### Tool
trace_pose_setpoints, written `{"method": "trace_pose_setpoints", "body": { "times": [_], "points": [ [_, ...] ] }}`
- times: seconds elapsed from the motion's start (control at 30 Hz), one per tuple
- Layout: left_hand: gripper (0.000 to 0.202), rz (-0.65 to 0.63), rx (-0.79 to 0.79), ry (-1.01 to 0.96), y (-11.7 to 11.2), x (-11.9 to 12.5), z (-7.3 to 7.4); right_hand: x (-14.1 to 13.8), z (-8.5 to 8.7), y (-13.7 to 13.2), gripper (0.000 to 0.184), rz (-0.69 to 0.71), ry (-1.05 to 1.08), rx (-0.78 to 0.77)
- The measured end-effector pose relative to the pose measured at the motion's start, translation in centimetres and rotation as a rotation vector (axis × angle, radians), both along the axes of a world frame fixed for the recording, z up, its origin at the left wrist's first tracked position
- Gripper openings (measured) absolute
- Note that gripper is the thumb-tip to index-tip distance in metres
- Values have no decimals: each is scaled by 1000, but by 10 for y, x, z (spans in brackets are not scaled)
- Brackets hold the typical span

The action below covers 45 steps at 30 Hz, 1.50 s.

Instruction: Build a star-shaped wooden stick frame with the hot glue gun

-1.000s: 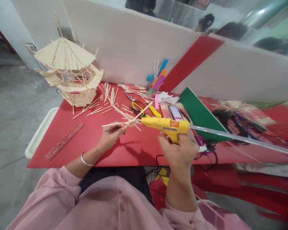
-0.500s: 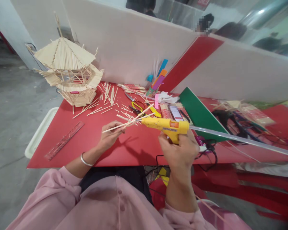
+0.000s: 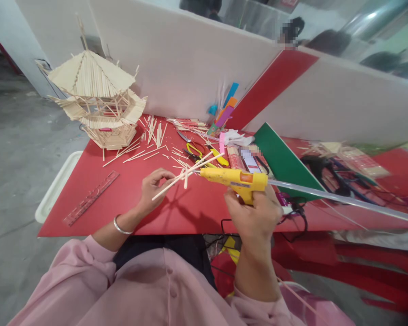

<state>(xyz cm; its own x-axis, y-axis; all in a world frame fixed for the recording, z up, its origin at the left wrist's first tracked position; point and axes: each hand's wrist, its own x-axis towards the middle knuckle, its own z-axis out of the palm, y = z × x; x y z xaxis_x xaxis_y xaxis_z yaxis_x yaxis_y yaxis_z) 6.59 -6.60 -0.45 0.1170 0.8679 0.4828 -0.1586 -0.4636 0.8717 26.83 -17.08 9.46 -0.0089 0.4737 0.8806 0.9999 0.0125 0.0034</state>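
Note:
My left hand (image 3: 155, 186) pinches a small bundle of crossed wooden sticks (image 3: 170, 184) above the red table. My right hand (image 3: 255, 208) is wrapped round the handle of a yellow hot glue gun (image 3: 231, 177), which points left. Its nozzle reaches the spot where the sticks cross; whether it touches them I cannot tell. A long clear glue stick (image 3: 326, 194) runs out of the gun's back to the right. At the table's far left stands a pavilion model (image 3: 97, 99) built of similar sticks.
Loose sticks (image 3: 153, 131) lie beside the model. Pliers (image 3: 192, 151) and a yellow-handled cutter (image 3: 219, 156) rest behind the sticks I hold. A clear ruler (image 3: 91, 199) lies at left. A green board (image 3: 285, 163) leans at right, near cables (image 3: 297, 213).
The sticks in my left hand have turned, so their ends point differently and the crossing sits by the nozzle. My right hand and the glue gun have hardly moved.

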Motion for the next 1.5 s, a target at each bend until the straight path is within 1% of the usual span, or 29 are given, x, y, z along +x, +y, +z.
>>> {"method": "trace_pose_setpoints", "body": {
  "times": [0.13,0.23,0.33,0.47,0.63,0.77,0.9,1.0,1.1,1.23,1.3,1.37,1.4,1.47,1.5],
  "points": [
    [16,28,-26,35,-2,-1,6,1,-2,-1,10,-28,32,-12],
    [17,-15,-93,33,-5,-2,14,1,-3,-1,11,-40,70,-29],
    [21,-74,-189,-27,-6,0,16,0,-3,1,16,-11,137,-54],
    [27,-145,-312,-164,-5,4,12,-5,-1,2,22,-24,242,-111],
    [29,-184,-409,-265,-5,7,4,-12,2,1,19,13,291,-142],
    [26,-224,-422,-300,-5,8,-1,-15,2,1,15,8,344,-170],
    [22,-228,-379,-249,-3,7,-3,-15,1,3,14,1,364,-184],
    [22,-188,-292,-203,0,3,-2,-13,4,3,13,13,382,-197],
    [22,-108,-102,-159,3,-3,3,-9,8,2,12,30,439,-257],
    [18,7,120,13,7,-11,13,1,12,-1,12,53,532,-364],
    [13,59,274,57,10,-15,16,6,13,-3,13,69,551,-405],
    [8,95,444,61,12,-19,18,11,14,-5,13,85,541,-446],
    [8,107,522,64,13,-21,19,14,15,-6,13,92,526,-461],
    [14,122,631,112,14,-29,22,18,18,-9,12,103,477,-476],
    [15,109,671,166,15,-33,25,19,20,-10,11,104,449,-470]
  ]
}}
